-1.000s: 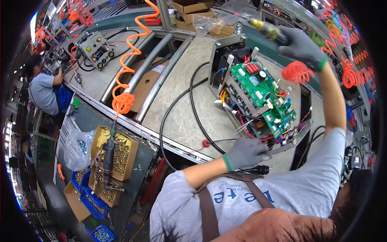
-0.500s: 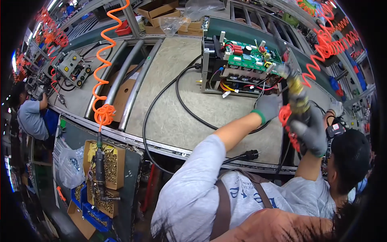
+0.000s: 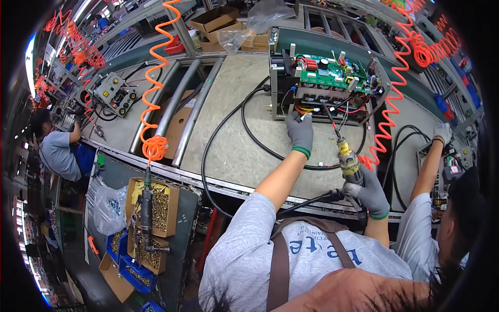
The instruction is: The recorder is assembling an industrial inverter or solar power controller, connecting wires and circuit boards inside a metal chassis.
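Right hand (image 3: 370,191) clenched around screwdriver (image 3: 347,157)

Left hand (image 3: 300,132), gloved grey, reaches to upper centre of the frame on a bare, outstretched forearm, fingers flat; right hand (image 3: 370,193), also gloved, sits lower right, fist closed, elbow bent

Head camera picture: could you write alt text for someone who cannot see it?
A person in grey gloves rests the left hand on a black metal chassis topped by a green circuit board, while the right hand aims a yellow-banded powered screwdriver at it. An orange coiled hose hangs nearby.
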The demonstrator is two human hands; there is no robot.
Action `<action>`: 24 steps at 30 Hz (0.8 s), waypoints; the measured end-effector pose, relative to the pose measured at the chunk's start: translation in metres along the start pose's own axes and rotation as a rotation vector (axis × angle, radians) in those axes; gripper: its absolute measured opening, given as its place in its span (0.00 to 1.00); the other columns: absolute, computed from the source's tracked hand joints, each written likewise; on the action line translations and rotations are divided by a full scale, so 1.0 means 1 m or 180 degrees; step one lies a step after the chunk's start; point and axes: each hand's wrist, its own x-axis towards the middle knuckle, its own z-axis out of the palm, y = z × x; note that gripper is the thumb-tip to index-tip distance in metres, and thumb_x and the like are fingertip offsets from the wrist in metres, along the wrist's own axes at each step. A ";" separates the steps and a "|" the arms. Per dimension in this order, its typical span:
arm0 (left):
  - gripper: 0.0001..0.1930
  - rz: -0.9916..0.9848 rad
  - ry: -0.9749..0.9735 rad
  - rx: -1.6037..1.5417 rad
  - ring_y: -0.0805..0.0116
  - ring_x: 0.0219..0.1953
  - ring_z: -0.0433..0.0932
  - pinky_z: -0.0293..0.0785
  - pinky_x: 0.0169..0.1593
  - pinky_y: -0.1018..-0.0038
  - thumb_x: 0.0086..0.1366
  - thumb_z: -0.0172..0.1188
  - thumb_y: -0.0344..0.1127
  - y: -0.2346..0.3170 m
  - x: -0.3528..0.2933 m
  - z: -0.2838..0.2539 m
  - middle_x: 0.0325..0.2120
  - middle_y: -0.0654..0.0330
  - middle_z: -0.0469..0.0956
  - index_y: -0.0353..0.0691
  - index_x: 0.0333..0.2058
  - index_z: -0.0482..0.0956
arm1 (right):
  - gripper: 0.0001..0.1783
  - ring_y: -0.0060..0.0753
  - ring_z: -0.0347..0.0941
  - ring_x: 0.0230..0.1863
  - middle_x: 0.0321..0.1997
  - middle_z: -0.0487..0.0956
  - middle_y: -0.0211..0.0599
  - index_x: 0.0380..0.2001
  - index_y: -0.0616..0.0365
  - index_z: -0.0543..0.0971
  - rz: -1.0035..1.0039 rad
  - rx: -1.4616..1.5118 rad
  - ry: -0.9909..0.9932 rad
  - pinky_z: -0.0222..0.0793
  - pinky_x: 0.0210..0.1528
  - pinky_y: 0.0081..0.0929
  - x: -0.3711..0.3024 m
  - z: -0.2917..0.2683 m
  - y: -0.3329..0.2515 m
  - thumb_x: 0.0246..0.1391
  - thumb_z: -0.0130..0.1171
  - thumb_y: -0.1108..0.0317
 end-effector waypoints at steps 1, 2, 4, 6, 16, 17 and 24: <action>0.22 0.0146 -0.0030 -0.0055 0.54 0.40 0.77 0.72 0.45 0.67 0.56 0.61 0.37 -0.004 -0.003 0.008 0.37 0.46 0.77 0.38 0.49 0.70 | 0.29 0.17 0.69 0.31 0.32 0.72 0.26 0.51 0.65 0.70 -0.0247 0.0100 -0.0062 0.66 0.36 0.19 -0.004 0.000 0.003 0.43 0.64 0.72; 0.19 0.0267 -0.0044 0.0114 0.53 0.41 0.77 0.72 0.46 0.66 0.57 0.60 0.36 -0.007 -0.004 0.018 0.38 0.47 0.77 0.38 0.46 0.72 | 0.28 0.17 0.69 0.32 0.32 0.73 0.26 0.51 0.65 0.70 -0.0206 0.0173 -0.0014 0.66 0.36 0.19 -0.008 -0.001 0.004 0.43 0.63 0.72; 0.13 0.0371 -0.0015 0.0658 0.52 0.43 0.77 0.71 0.47 0.65 0.58 0.56 0.34 -0.014 -0.009 0.031 0.37 0.49 0.79 0.38 0.42 0.76 | 0.27 0.18 0.71 0.32 0.33 0.75 0.29 0.50 0.66 0.70 0.0016 0.0163 0.0077 0.68 0.35 0.19 -0.013 -0.001 0.008 0.44 0.63 0.72; 0.16 0.0359 -0.0283 0.0722 0.51 0.45 0.77 0.70 0.50 0.64 0.57 0.54 0.35 -0.018 -0.005 0.034 0.41 0.48 0.78 0.38 0.44 0.75 | 0.25 0.19 0.72 0.31 0.32 0.75 0.30 0.48 0.66 0.71 -0.0048 0.0284 0.0078 0.68 0.34 0.20 -0.014 0.001 0.010 0.45 0.62 0.72; 0.20 0.0743 -0.2231 0.1750 0.58 0.43 0.79 0.73 0.49 0.67 0.58 0.56 0.42 0.074 -0.037 -0.121 0.41 0.51 0.79 0.41 0.48 0.77 | 0.23 0.22 0.70 0.15 0.22 0.74 0.35 0.50 0.62 0.69 0.0284 0.0823 -0.0334 0.65 0.16 0.16 -0.004 0.054 0.025 0.53 0.53 0.63; 0.20 0.1049 -0.2218 0.1885 0.57 0.43 0.79 0.73 0.49 0.67 0.59 0.56 0.43 0.093 -0.043 -0.144 0.41 0.51 0.79 0.41 0.48 0.77 | 0.23 0.22 0.69 0.15 0.22 0.74 0.35 0.50 0.62 0.69 0.0403 0.0780 -0.0369 0.63 0.15 0.16 -0.003 0.057 0.026 0.53 0.52 0.63; 0.12 0.1335 0.0546 0.3633 0.55 0.35 0.80 0.75 0.41 0.65 0.60 0.57 0.44 0.203 -0.099 -0.350 0.32 0.54 0.81 0.45 0.36 0.81 | 0.20 0.16 0.65 0.24 0.29 0.73 0.29 0.45 0.62 0.71 0.0483 0.0355 -0.0969 0.59 0.26 0.14 0.004 0.073 0.048 0.47 0.57 0.70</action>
